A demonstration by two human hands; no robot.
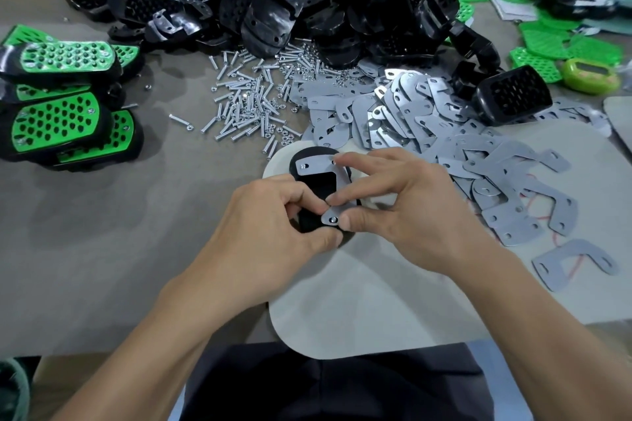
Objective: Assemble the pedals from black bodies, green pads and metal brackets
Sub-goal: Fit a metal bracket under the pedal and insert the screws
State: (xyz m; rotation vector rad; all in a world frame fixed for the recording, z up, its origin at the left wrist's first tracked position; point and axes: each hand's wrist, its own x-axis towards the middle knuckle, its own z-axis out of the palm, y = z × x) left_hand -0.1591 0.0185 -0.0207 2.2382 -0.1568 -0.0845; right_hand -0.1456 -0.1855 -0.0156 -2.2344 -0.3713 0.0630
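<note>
Head view: your left hand [273,219] is curled round the near end of the black body [316,186] to steady it. Your right hand [393,205] pinches the metal bracket [316,162] flat on top, probably so the holes line up. It all sits on the pale mat [359,301]. Screws [246,96] and spare brackets [410,113] lie just beyond, handy to grab, and finished pedals [61,106] are stacked off left.

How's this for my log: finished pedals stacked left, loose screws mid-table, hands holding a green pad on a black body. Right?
No green pad: head view shows the left hand and right hand holding a metal bracket on the black body.
</note>
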